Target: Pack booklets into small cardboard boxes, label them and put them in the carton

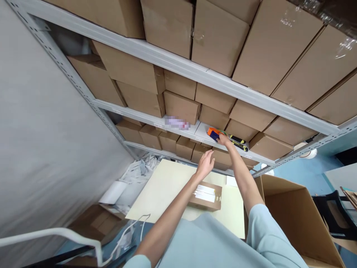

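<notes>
My right hand point(222, 139) reaches to the shelf, its fingers closed on an orange and dark blue tape dispenser point(213, 133). Just right of that hand lie black and yellow utility knives point(237, 139) on the shelf board. My left hand point(205, 164) hovers over the table's back part, fingers apart and holding nothing. Below it, a taped cardboard box point(216, 195) with a white label point(205, 193) rests on the pale yellow tabletop point(156, 191). My left forearm covers part of the box's left side.
A metal shelf rack point(167, 50) full of cardboard boxes point(214, 41) spans the front. A large open carton point(295, 212) stands right of the table. A white bent tube point(55, 231) crosses the lower left, near crumpled papers point(143, 167). A grey wall point(41, 123) bounds the left.
</notes>
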Demonstrator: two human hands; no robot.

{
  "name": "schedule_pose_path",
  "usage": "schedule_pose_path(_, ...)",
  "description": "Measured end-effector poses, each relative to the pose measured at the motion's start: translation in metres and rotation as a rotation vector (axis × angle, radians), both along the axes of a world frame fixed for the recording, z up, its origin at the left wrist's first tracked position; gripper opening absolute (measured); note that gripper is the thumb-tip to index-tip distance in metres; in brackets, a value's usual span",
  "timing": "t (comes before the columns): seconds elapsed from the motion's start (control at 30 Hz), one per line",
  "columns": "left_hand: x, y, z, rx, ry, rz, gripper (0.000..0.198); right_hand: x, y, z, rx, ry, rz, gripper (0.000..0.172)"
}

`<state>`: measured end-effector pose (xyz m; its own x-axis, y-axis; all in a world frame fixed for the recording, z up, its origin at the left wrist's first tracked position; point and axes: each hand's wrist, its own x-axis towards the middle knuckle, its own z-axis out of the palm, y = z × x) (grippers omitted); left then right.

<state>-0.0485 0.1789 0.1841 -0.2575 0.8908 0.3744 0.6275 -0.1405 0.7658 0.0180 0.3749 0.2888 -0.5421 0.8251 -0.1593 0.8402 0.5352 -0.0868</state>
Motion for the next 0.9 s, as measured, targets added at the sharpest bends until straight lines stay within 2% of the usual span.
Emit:
schedule_pose_path(0.13,-0.005,-0.031,-0.030,-0.078,0.020,-0.019,0.045,0.007,0.011,-0.017,0.058,0.083,-0.027,0.049)
schedule_pose_path(0.2,-0.012,-0.058,-0.052,-0.123,0.014,-0.004,0.045,0.026,0.007,-0.039,0.157,0.293,-0.046,0.057)
schedule_pose_path(0.27,-0.021,-0.095,-0.078,-0.192,-0.008,0.044,0.047,0.061,-0.012,-0.075,0.282,0.602,-0.072,0.059)
schedule_pose_path(0.3,-0.025,-0.116,-0.091,-0.240,-0.026,0.081,0.047,0.083,-0.030,-0.096,0.311,0.723,-0.080,0.059)
schedule_pose_path(0.37,-0.030,-0.155,-0.115,-0.361,-0.072,0.166,0.050,0.129,-0.083,-0.141,0.292,0.874,-0.135,0.057)
schedule_pose_path(0.47,-0.028,-0.193,-0.139,-0.523,-0.132,0.246,0.057,0.186,-0.191,-0.193,0.149,0.931,-0.323,0.055)
schedule_pose_path(0.57,-0.014,-0.201,-0.151,-0.615,-0.169,0.224,0.069,0.208,-0.283,-0.219,-0.035,0.895,-0.555,0.064)
schedule_pose_path(0.63,-0.001,-0.195,-0.153,-0.671,-0.181,0.193,0.076,0.208,-0.317,-0.229,-0.178,0.863,-0.662,0.072)
schedule_pose_path(0.73,0.018,-0.179,-0.149,-0.742,-0.164,0.165,0.082,0.195,-0.328,-0.240,-0.349,0.803,-0.729,0.084)
schedule_pose_path(0.9,0.038,-0.155,-0.133,-0.802,-0.076,0.216,0.079,0.175,-0.309,-0.257,-0.357,0.696,-0.729,0.105)
